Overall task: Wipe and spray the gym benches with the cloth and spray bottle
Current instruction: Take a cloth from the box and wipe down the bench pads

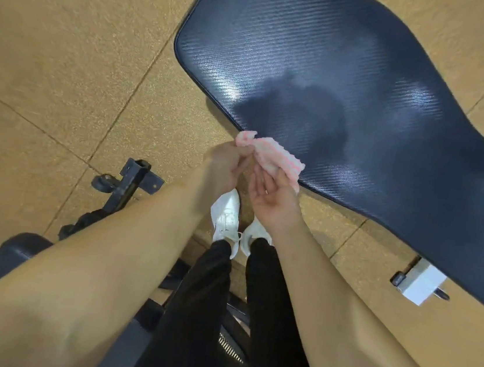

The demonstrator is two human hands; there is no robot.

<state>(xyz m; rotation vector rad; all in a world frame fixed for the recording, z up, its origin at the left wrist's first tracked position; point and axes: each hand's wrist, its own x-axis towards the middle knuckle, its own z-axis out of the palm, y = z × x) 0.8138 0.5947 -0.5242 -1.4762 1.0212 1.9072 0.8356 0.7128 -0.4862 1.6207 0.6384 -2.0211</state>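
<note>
- A downward view from the person's head shows two bare forearms reaching forward, the hands meeting just at the near edge of a gym bench (353, 84)
- The bench pad is long and rounded at its end, covered in dark navy vinyl with fine diagonal ribbing; light glints off it in streaks, and an irregular darker patch sits near its middle
- A small cloth (271, 156), soft and ribbed in pale pink and white stripes, is bunched between the two hands and overlaps the pad's edge
- The left hand (226, 167) shows its back, and its curled fingers pinch one crumpled end of the cloth
- The right hand (272, 197) lies palm up, its fingers loosely straight beneath the other end of the cloth, supporting it rather than gripping it
- Below the hands are white trainers (227, 215) and black trousers (199, 300)
- The floor (69, 40) is tan, speckled rubber tile with thin dark seams
- To the left, a black metal frame (126, 187) of square tubing with a small wheel rests on the floor
- To the right, a white boxy bracket (422, 284) shows under the pad
</note>
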